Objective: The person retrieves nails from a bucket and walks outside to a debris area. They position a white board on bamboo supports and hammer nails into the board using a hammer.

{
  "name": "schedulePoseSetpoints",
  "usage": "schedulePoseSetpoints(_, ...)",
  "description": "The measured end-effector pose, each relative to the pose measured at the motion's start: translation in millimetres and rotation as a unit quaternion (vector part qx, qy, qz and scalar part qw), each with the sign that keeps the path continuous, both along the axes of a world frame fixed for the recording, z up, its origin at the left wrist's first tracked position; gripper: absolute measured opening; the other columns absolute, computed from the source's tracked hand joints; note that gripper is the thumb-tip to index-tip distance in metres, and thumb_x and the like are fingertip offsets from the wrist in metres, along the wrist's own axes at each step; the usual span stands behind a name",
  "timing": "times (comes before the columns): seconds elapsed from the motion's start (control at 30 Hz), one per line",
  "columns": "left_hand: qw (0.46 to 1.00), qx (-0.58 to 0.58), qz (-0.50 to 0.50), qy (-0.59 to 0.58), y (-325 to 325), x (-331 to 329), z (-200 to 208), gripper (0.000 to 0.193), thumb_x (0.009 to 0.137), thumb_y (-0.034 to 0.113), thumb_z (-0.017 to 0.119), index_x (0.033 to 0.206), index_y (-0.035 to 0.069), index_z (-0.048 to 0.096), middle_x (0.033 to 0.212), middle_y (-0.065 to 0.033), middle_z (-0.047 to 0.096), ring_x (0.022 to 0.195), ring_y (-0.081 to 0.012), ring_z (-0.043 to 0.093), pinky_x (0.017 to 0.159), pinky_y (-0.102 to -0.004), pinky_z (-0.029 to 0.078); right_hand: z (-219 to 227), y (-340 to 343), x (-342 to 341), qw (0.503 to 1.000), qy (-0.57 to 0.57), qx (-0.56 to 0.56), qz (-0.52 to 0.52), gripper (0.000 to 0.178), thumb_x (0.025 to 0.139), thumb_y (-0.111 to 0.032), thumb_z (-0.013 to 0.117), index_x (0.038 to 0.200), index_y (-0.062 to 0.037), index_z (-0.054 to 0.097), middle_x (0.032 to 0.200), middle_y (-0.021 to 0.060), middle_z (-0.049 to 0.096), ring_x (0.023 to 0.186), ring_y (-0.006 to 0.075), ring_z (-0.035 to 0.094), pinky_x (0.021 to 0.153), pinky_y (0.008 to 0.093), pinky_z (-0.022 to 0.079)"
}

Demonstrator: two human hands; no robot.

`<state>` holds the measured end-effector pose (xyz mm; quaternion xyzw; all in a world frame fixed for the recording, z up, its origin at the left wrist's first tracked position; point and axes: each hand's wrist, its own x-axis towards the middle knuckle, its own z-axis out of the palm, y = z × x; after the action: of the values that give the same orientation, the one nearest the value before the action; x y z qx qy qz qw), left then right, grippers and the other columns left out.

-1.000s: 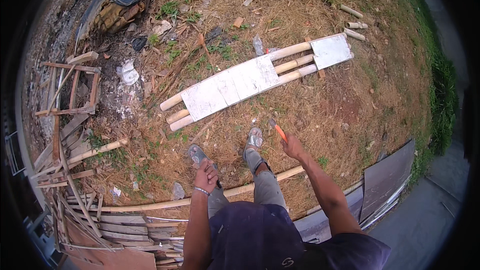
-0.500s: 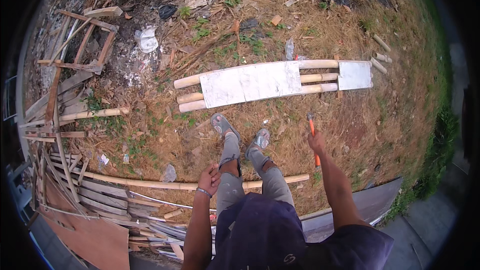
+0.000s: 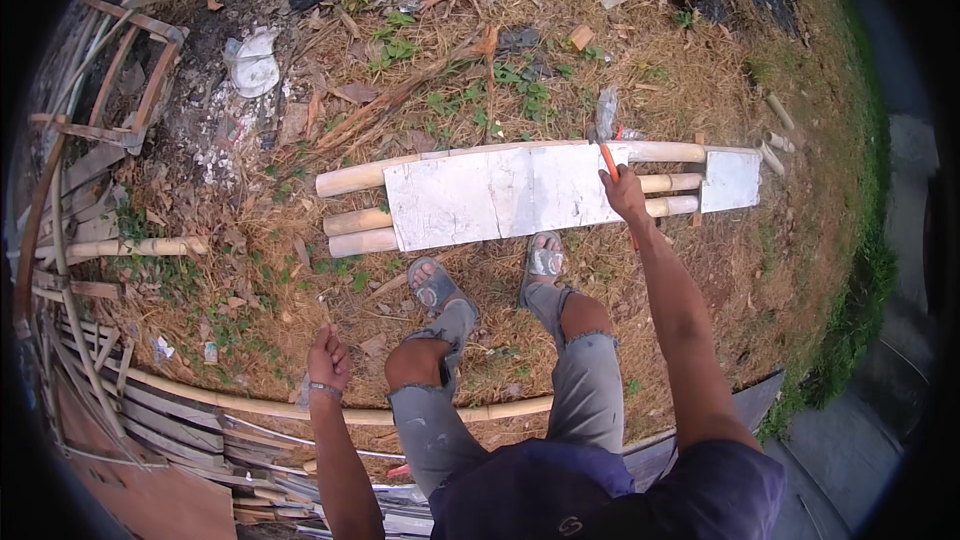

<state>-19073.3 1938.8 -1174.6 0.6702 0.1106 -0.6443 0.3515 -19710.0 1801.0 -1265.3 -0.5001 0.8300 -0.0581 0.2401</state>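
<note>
My right hand is wrapped round the orange handle of a hammer, its head at the far edge of a long white board. The scuffed board lies across bamboo poles on the ground in front of my feet. A smaller white panel covers the poles' right end, and bare bamboo shows between the two. Low on the left, my left hand hangs with its fingers curled in, away from the board. Whatever those fingers hold, if anything, is hidden.
A long bamboo pole lies behind my feet. Wooden planks are piled at the lower left, below a wooden frame. Short bamboo pieces lie at the far right. A clear plastic bottle rests beyond the board.
I have stepped closer to the board with my knees bent. My right hand has brought the hammer over the white board's right part. My left hand has shifted left, still curled.
</note>
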Motion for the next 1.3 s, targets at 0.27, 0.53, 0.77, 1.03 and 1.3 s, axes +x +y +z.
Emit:
schedulePoseSetpoints(0.27, 0.923, -0.002, -0.232, -0.306, -92.8, 36.0, -228.0, 0.026, 0.092, 0.026, 0.067, 0.098, 0.001, 0.067, 0.064, -0.0002, 0.053, 0.046, -0.0065, 0.043, 0.039, -0.0260, 0.030, -174.5, -157.6, -98.5, 0.991, 0.113, -0.072, 0.002, 0.046, 0.089, -0.043, 0.065, 0.095, 0.0023, 0.061, 0.086, 0.0269, 0.066, 0.087, 0.0450, 0.064, 0.074, 0.0502, 0.048)
schedulePoseSetpoints(0.53, 0.766, -0.038, -0.439, -0.468, -130.4, 71.9, -332.6, 0.030, 0.089, 0.028, 0.071, 0.100, -0.001, 0.070, 0.073, -0.0020, 0.064, 0.061, -0.0086, 0.055, 0.055, -0.0265, 0.043, -269.5, -281.4, -167.0, 0.993, 0.058, -0.046, -0.086, 0.065, 0.084, -0.060, 0.066, 0.077, 0.0036, 0.062, 0.068, 0.0115, 0.060, 0.062, 0.0233, 0.058, 0.057, 0.0422, 0.044)
schedulePoseSetpoints(0.77, 0.910, -0.082, -0.214, -0.347, -131.3, 55.2, -331.7, 0.018, 0.088, 0.021, 0.072, 0.096, 0.004, 0.071, 0.067, 0.0069, 0.060, 0.052, -0.0032, 0.046, 0.047, -0.0230, 0.033, -289.4, -312.9, -199.5, 0.989, 0.080, -0.055, -0.111, 0.060, 0.081, -0.056, 0.072, 0.079, 0.0026, 0.062, 0.071, 0.0124, 0.062, 0.063, 0.0230, 0.059, 0.059, 0.0422, 0.046)
schedulePoseSetpoints(1.03, 0.916, -0.181, -0.167, -0.317, -133.6, 68.7, -353.3, 0.018, 0.094, 0.024, 0.067, 0.095, 0.006, 0.067, 0.077, 0.0037, 0.062, 0.067, -0.0051, 0.053, 0.061, -0.0218, 0.041, -286.3, -327.0, -182.4, 0.985, 0.053, -0.074, -0.145, 0.070, 0.077, -0.063, 0.072, 0.088, 0.0062, 0.067, 0.082, 0.0176, 0.067, 0.076, 0.0270, 0.064, 0.071, 0.0424, 0.049)
schedulePoseSetpoints(1.3, 0.905, -0.214, -0.240, -0.280, -139.7, 95.3, -361.5, 0.033, 0.095, 0.025, 0.065, 0.115, -0.001, 0.065, 0.104, -0.0059, 0.069, 0.093, -0.0128, 0.063, 0.084, -0.0298, 0.050, -304.4, -366.4, -145.4, 0.990, 0.040, -0.125, -0.060, 0.060, 0.076, -0.055, 0.077, 0.075, 0.0046, 0.067, 0.071, 0.0163, 0.067, 0.066, 0.0269, 0.065, 0.068, 0.0424, 0.050)
